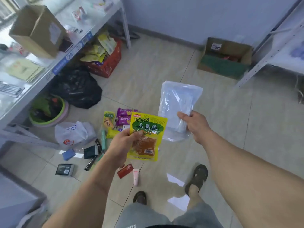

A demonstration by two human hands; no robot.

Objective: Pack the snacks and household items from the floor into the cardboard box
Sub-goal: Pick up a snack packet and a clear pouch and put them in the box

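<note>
Left hand [122,142] pinches the yellow snack pouch [145,137] at its left edge, thumb on the front, pouch held upright above the floor. Right hand [195,125] grips the clear plastic bag [178,104] near its lower right corner, thumb across the face, bag standing up from the fist.

Head view only: both items are off the floor, mid-air in front of the person. Remaining pile [113,124] sits on the tiles beside the left hand: purple and yellow packets, small dark boxes, a pink tube. Open cardboard box [225,58] is well apart, by the far wall.

Handling, my read: both light and floppy. Film looks slick, so edge pinch is marginal; grab mid-body. Pouch contents probably crushable, don't squeeze.
</note>
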